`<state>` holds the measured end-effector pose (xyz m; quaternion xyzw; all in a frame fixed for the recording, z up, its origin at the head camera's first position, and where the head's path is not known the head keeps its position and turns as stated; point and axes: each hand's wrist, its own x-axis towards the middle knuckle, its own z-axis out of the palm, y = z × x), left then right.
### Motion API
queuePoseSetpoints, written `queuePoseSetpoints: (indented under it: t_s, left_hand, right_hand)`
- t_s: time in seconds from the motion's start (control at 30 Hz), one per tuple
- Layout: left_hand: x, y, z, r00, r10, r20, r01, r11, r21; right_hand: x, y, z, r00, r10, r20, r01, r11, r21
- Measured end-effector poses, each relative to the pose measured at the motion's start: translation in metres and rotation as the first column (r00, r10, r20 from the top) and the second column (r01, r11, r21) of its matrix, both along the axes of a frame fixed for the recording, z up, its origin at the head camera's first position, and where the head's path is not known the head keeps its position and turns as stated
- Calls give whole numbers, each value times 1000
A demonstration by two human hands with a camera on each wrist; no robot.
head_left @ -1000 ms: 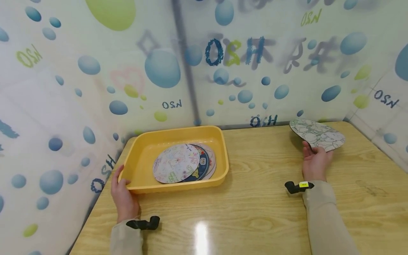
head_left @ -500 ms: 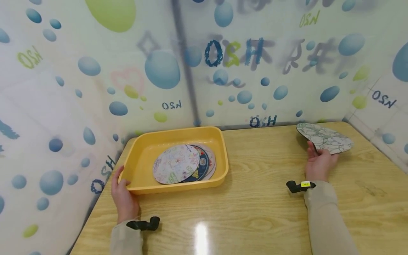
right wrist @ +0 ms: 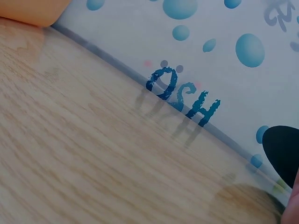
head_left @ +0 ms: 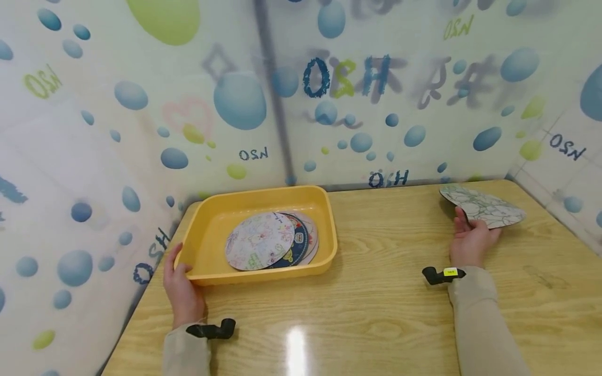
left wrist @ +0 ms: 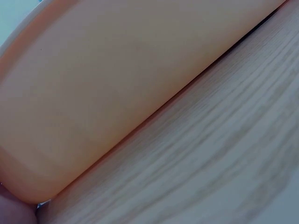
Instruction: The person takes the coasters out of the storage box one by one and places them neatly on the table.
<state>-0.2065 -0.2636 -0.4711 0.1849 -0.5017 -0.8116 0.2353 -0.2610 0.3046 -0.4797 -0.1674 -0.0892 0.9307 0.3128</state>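
Observation:
My left hand (head_left: 183, 295) grips the near left corner of a yellow plastic tray (head_left: 207, 245), thumb at the rim. In the left wrist view the tray's outer wall (left wrist: 117, 84) stands over the table, and only a bit of that hand shows. At the far right, my right hand (head_left: 472, 244) pinches a thin round mouse pad (head_left: 486, 207) by its near left edge. Line drawings cover the pad's top; its dark underside (right wrist: 282, 154) shows in the right wrist view. The pad is tilted above the table.
Several overlapping round pads lie in the tray, a white scribble-patterned pad (head_left: 258, 241) on top and a dark blue pad (head_left: 299, 245) beneath it. The wood-grain table (head_left: 367, 303) meets a bubble-printed sheet (head_left: 414, 94) at the back.
My right hand has moved a little to the right and slightly down, carrying the mouse pad. The left hand and the tray have stayed in place.

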Motion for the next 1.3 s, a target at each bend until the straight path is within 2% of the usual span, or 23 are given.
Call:
queuePoseSetpoints:
  t_s: [0.47, 0.7, 1.17, 1.3]
  left_hand:
    - [-1, 0, -1, 1000, 1, 7, -1, 1000, 16]
    - [0, -1, 0, 1000, 4, -1, -4, 1000, -12]
    - [-1, -1, 0, 1000, -10, -2, 10, 1000, 12]
    - [0, -1, 0, 1000, -7, 3, 7, 1000, 6]
  right_hand:
    - [0, 5, -2, 1000, -28, -8, 28, 999, 27]
    - [0, 5, -1, 1000, -31, -2, 31, 999, -16]
    - [1, 9, -3, 999, -23, -30, 21, 999, -40]
    - [2, 10, -3, 999, -16, -31, 14, 997, -76]
